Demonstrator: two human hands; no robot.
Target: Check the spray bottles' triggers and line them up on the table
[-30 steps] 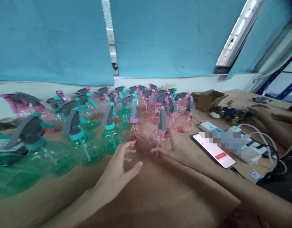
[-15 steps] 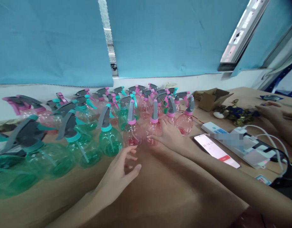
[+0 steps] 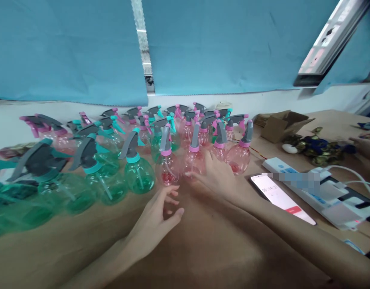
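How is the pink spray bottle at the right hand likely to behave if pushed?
The pink spray bottle is probably light, given its see-through body. Its glossy sides may be slippery. The tall grey spray head suggests it could tip if pushed high up.

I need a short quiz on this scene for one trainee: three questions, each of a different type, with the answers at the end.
1. Multiple choice: what colour is the bottle at the right hand?
A) green
B) pink
C) white

2. True or false: the left hand is closed into a fist.

3. Fill the gap: between the right forearm and the power strip lies a ____ with its screen lit.

Key:
1. B
2. False; it is open and holds nothing.
3. phone
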